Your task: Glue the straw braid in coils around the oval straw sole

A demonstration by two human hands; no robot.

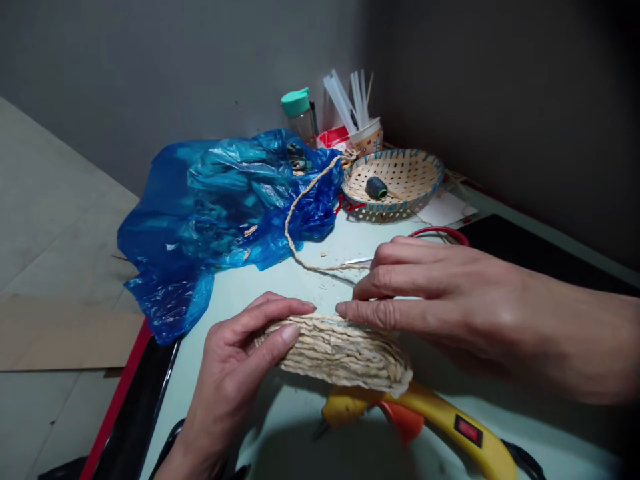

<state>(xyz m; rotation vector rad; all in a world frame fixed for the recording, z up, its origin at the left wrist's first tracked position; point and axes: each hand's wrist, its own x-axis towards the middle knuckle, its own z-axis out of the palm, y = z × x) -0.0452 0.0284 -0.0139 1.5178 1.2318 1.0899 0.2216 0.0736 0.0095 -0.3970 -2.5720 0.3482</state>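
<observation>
Low at centre frame, pale coiled-straw piece [345,353], ribbed, tipped up on edge (rim topmost); braided straw cord [289,220] looping away from just above it toward upper centre.

Only one camera is here, worn on the person's head. It looks forward and down across the table [260,285] toward the corner of the grey walls [200,60]. It sits close in: the left hand [230,373], right hand [450,300] and straw basket [345,353] fill the lower picture, with floor [50,220] off left.
</observation>
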